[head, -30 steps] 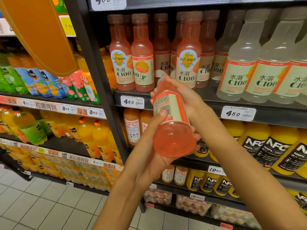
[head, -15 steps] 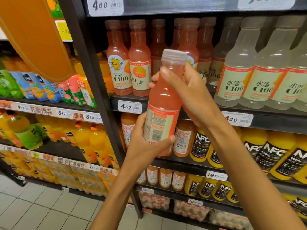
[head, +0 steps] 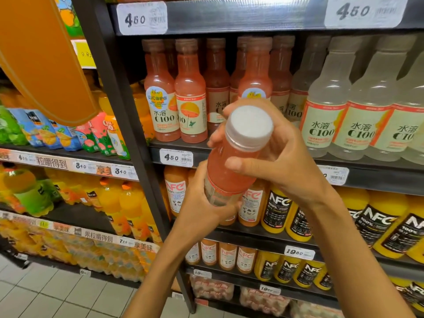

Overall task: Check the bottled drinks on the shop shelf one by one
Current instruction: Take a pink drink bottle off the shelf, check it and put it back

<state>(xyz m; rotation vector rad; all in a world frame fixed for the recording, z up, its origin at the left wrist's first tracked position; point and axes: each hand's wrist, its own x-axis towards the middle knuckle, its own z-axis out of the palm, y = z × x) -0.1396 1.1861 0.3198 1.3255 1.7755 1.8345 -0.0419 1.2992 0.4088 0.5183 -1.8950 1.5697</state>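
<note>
Orange signboard [head: 39,58] hangs at far left, beside the dark shelf [head: 229,17]. Left hand [head: 202,203] grips the pink bottle [head: 231,171] around its labelled base, in front of the shelf, its white cap [head: 250,125] tilted toward the camera. Right hand [head: 286,157] clasps its neck. Pale bottles [head: 358,111] stand rightward.

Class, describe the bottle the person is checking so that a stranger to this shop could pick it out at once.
Start at the dark shelf holding the pink C100 bottles. In front of it, both hands grip one pink bottle, left hand low, right hand near the neck. It alone is off the shelf, its white cap tilted toward the camera.
</note>
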